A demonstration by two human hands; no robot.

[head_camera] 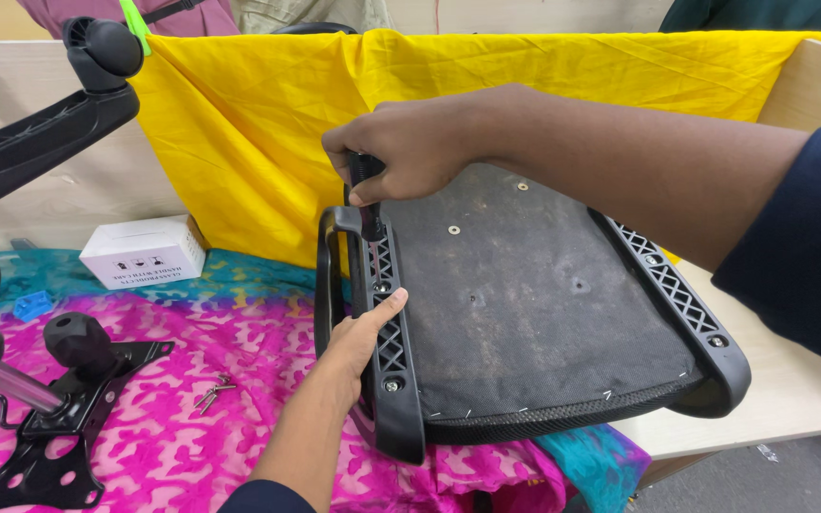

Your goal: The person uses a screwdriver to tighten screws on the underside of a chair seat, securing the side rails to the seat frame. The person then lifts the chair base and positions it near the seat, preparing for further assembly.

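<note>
Workpiece: an upturned office chair seat rests underside-up on the table, over pink patterned cloth, its front edge toward me.
Left hand: I brace the black plastic armrest bracket along the seat's left side, fingers wrapped on its outer face, thumb laid over the lattice ribs. Closed on the bracket, steadying only.
Right hand: my fist is clamped round the black handle of a screwdriver held upright, its shaft pointing down at the bracket's upper end. The tip is hidden by the bracket.
Armrest loop: stands on edge just beside the left bracket, touching it.
Handling, seat: I judge it fairly heavy and rigid; the fabric-covered base is dusty and offers little friction. Best held by the ribbed plastic side rails, not the soft mesh lip.
Handling, driver: light, stiff; full-palm grip suits downward pressure.
Nearby: loose screws lie on the cloth, well apart from the seat; a chair tilt mechanism and a small white box sit further left.
Backdrop: yellow cloth hangs behind the seat.
</note>
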